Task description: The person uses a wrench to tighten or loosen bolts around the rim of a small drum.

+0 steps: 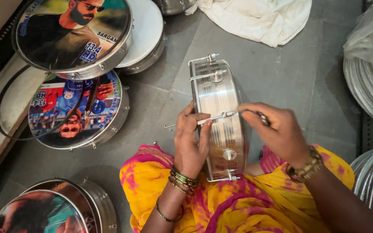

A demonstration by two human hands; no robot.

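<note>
The shiny metal drum shell [221, 121] stands on its edge in the person's lap, on the pink and yellow cloth [238, 203]. The left hand [191, 142] pinches a long hook rod [214, 117] against its side. The right hand [277, 129] is closed on a small tool. A few hooks are on; this one looks unfinished. Farther off, finished picture drums [72, 36] lie on the floor [290, 73].
</note>
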